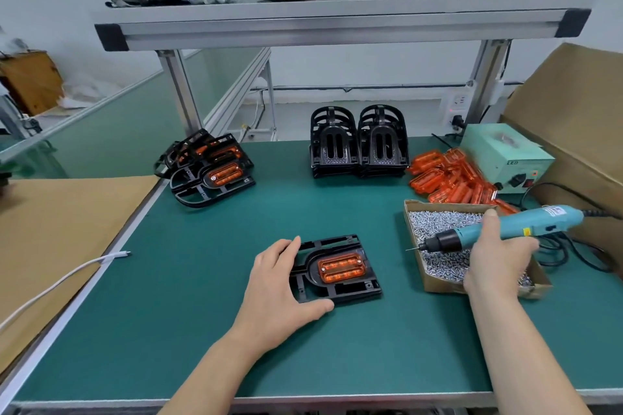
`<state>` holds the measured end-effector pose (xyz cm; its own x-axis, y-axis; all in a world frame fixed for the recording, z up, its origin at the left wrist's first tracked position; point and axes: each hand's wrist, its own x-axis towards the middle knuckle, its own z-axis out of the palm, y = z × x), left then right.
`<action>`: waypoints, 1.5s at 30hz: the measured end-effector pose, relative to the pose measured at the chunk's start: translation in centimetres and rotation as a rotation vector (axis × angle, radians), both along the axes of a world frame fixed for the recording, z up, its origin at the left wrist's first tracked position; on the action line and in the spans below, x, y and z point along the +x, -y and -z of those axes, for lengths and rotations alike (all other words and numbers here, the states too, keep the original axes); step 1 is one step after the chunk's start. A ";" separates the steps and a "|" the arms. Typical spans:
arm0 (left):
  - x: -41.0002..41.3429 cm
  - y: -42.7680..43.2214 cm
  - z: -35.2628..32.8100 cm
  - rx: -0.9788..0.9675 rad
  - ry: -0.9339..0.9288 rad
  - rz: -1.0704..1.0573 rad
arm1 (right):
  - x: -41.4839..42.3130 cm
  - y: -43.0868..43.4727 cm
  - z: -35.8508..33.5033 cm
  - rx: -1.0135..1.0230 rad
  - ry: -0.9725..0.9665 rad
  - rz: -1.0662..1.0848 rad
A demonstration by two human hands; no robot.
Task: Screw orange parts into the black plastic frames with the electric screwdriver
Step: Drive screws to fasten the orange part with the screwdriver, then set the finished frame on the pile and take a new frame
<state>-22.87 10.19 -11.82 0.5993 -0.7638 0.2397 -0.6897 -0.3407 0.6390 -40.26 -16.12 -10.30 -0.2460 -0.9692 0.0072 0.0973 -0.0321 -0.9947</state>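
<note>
Fingers: left hand (274, 283) grips one black frame (350, 290) bearing one orange part (341, 268); right hand (495, 256) wraps one electric screwdriver (536, 225).

Tabletop (209, 296): deep teal-green mat, pale grey edge strip. Frame (337, 290) near the front: matt black; orange part (341, 269) set in it is translucent orange, ribbed in lighter bars. Electric screwdriver (526, 227): turquoise body, black collar, small yellow and white labels. Screws (438, 222): bright silver, in a brown cardboard tray (438, 286). Loose orange parts (448, 175): same glossy orange. Stacked frames (359, 145): black, fine dotted grid low on the faces. Finished pile (209, 165): black with orange. Power box (499, 152): mint green, black knob, red switch. Cardboard sheet (60, 229): tan. Cable (50, 286): white. Shelf (337, 15): silver, black corner caps.
</note>
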 end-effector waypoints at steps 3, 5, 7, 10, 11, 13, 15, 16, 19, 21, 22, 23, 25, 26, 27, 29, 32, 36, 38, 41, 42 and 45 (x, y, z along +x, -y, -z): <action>0.6 0.3 -0.1 -0.042 0.011 -0.069 | 0.0 0.3 0.1 -0.009 0.011 0.005; 1.8 0.4 -0.3 -0.058 0.054 -0.144 | 0.0 0.4 0.3 -0.014 0.029 0.007; 3.7 0.6 -0.8 -0.063 0.099 -0.227 | 0.0 0.5 0.4 -0.022 0.034 0.004; 7.3 0.9 -1.3 -0.038 0.170 -0.354 | 0.0 0.6 0.6 -0.037 0.036 -0.003; 8.5 1.0 -1.5 -0.027 0.199 -0.397 | 0.0 0.7 0.6 -0.043 0.042 -0.007; 10.9 1.1 -1.8 -0.002 0.250 -0.477 | -0.1 0.7 0.7 -0.055 0.048 -0.014; 13.0 1.2 -2.1 0.039 0.290 -0.539 | -0.1 0.7 0.7 -0.063 0.035 -0.015; 14.0 1.2 -2.2 0.061 0.305 -0.564 | -0.1 0.7 0.8 -0.066 0.023 -0.013; 16.4 1.2 -2.3 0.115 0.338 -0.610 | -0.1 0.6 0.9 -0.085 0.002 -0.011; 17.5 1.3 -2.3 0.123 0.355 -0.618 | -0.2 0.6 1.0 -0.095 -0.011 -0.012; 17.9 1.4 -2.2 0.123 0.364 -0.618 | -0.2 0.6 1.0 -0.099 -0.014 -0.013; 18.3 1.6 -2.2 0.123 0.373 -0.617 | -0.2 0.6 1.1 -0.102 -0.016 -0.013; 18.9 1.9 -2.2 0.137 0.387 -0.612 | -0.2 0.7 1.2 -0.111 -0.019 -0.009; 19.0 2.1 -2.2 0.152 0.388 -0.612 | -0.2 0.7 1.2 -0.117 -0.024 -0.005; 19.1 2.3 -2.1 0.166 0.378 -0.614 | -0.2 0.7 1.3 -0.122 -0.031 -0.001; 19.3 2.7 -2.0 0.188 0.321 -0.621 | -0.2 0.7 1.4 -0.135 -0.034 0.002; 19.8 2.9 -1.9 0.186 0.229 -0.639 | -0.2 0.7 1.4 -0.144 -0.019 -0.006; 20.8 2.9 -1.9 0.162 0.218 -0.647 | -0.2 0.7 1.3 -0.147 -0.023 -0.007; 21.2 2.9 -1.9 0.166 0.232 -0.649 | -0.2 0.6 1.2 -0.152 -0.023 -0.012; 21.6 3.2 -2.1 0.187 0.249 -0.657 | -0.3 0.5 1.1 -0.156 -0.041 -0.006; 21.6 3.4 -2.2 0.194 0.255 -0.662 | -0.3 0.5 1.0 -0.154 -0.049 -0.001; 21.4 3.7 -2.1 0.235 0.282 -0.688 | -0.3 0.4 0.9 -0.148 -0.049 0.003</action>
